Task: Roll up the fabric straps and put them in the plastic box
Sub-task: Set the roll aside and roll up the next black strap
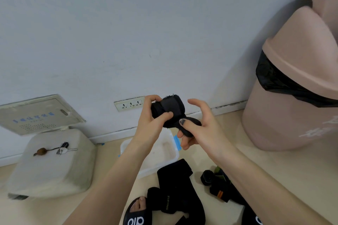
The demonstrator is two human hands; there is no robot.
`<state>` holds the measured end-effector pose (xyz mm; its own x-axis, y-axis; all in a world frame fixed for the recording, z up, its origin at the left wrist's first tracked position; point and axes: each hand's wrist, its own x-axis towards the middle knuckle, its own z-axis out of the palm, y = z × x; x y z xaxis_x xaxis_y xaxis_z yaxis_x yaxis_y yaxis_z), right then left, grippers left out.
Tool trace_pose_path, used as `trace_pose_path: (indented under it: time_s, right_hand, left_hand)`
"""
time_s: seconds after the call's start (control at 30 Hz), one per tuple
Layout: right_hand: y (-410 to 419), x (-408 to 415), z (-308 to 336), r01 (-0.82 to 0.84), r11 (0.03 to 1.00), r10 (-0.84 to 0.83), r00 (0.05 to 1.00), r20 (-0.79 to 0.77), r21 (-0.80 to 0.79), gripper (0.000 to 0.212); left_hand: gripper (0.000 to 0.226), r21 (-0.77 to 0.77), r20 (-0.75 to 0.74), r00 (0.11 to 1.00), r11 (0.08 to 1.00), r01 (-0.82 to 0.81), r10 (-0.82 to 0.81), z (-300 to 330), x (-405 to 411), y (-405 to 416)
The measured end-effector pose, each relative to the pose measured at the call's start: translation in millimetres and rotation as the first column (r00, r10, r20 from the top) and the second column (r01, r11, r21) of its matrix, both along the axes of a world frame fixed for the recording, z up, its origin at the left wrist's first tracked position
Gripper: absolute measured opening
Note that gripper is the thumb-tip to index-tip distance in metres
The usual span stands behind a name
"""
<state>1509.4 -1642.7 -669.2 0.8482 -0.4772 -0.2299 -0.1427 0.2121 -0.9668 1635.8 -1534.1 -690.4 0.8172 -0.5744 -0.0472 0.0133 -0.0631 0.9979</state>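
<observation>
Hands meet at chest height over a floor strewn with black straps, one strap [169, 110] half wound between them. The left hand [151, 120] clamps the rolled part, thumb pressed across its front and fingers curled behind, while the right hand [199, 124] pinches the loose tail with thumb and lower fingers, its upper fingers spread free above. Directly below them the plastic box [172, 153] sits on the pale floor near the wall, no rolls visible in the part not hidden by the arms.

Soft, thick and light by its look, the strap should bend without resistance and spring open if the pinch slackens; a fuzzy patch on its outer face suggests a hook-and-loop closure that could lock the roll once the tail is pressed down. Holding seems safest as shown: across the roll's width with thumb opposing fingers, the tail kept taut near where it leaves the roll.

More straps [175, 195] lie unrolled near a sandalled foot [139, 210], with a small bundle [207, 177] and a piece marked in orange [221, 194] just beside them. A pink bin [292, 97] with a black liner stands at right; keys [63, 149] rest on a pale upturned tub [53, 166] at left, below a wall socket [129, 104].
</observation>
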Motion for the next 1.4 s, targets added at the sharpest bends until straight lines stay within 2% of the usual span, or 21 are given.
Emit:
trace_pose_path:
  time_s: [0.1, 0.13, 0.23, 0.33, 0.4, 0.47, 0.6, 0.7, 0.97, 1.1, 1.23, 1.4]
  right_hand:
    - [-3.4, 1.4, 1.2, 0.008, 0.999, -0.007, 0.999, 0.037, -0.039, 0.01]
    - [-6.4, 1.4, 1.3, 0.008, 0.999, -0.006, 0.999, 0.033, -0.044, 0.007]
    - [-18.1, -2.3, 2.2, -0.035, 0.999, 0.036, 0.999, 0.038, -0.017, 0.009]
    - [-26.9, -8.3, 4.9, -0.128, 0.991, 0.13, 0.99, 0.049, -0.043, 0.033]
    - [-29.8, -8.6, 5.0, -0.147, 0.986, 0.152, 0.986, 0.068, -0.073, 0.026]
    - [-33.0, -8.2, 3.3, -0.126, 0.979, 0.136, 0.989, 0.058, -0.159, 0.016]
    - [-42.1, -12.0, 0.2, -0.005, 0.871, 0.035, 0.998, 0.051, -0.491, 0.021]
    - [-40.6, -7.9, -0.2, 0.112, 0.805, -0.06, 0.992, 0.108, -0.583, 0.017]
    - [-22.5, 8.0, -10.7, 0.249, 0.907, -0.226, 0.968, 0.107, -0.339, 0.016]
    - [-16.4, 12.1, -11.0, 0.27, 0.904, -0.258, 0.963, 0.081, -0.332, 0.022]
    - [-9.8, 14.2, -10.0, 0.293, 0.893, -0.275, 0.956, 0.101, -0.34, 0.021]
    - [-0.1, 14.5, -10.4, 0.309, 0.91, -0.294, 0.951, 0.096, -0.275, 0.017]
  left_hand:
    - [0.034, 0.047, 0.049, 0.998, 0.999, 0.028, -0.03, -2.4, -3.5, -1.1]
    - [0.034, 0.059, 0.054, 0.997, 0.997, 0.043, -0.046, -2.4, -4.3, -1.8]
    - [0.036, 0.087, 0.056, 0.991, 0.99, 0.114, -0.119, -1.9, -6.1, -2.0]
    - [0.039, 0.043, 0.014, 0.986, 0.986, 0.164, -0.164, 0.3, -6.1, -1.5]
    - [0.038, 0.036, 0.003, 0.986, 0.985, 0.166, -0.166, 0.0, -4.3, -1.2]
    - [0.039, 0.064, -0.006, 0.982, 0.98, 0.186, -0.186, -0.8, -5.2, -0.5]
    - [0.035, 0.063, -0.049, 0.967, 0.965, 0.253, -0.25, -3.1, -9.6, -0.3]
    - [0.033, -0.004, -0.09, 0.942, 0.946, 0.324, -0.323, -3.1, -12.5, -0.8]
    - [0.021, -0.105, -0.165, 0.924, 0.938, 0.331, -0.344, 1.8, -20.8, -7.0]
    - [0.025, -0.101, -0.217, 0.916, 0.941, 0.323, -0.338, 1.9, -20.1, -8.6]
    - [0.032, -0.037, -0.121, 0.957, 0.964, 0.262, -0.265, 3.8, -26.3, -10.0]
    - [0.023, -0.044, -0.08, 0.979, 0.982, 0.183, -0.186, 7.2, -32.8, -11.9]
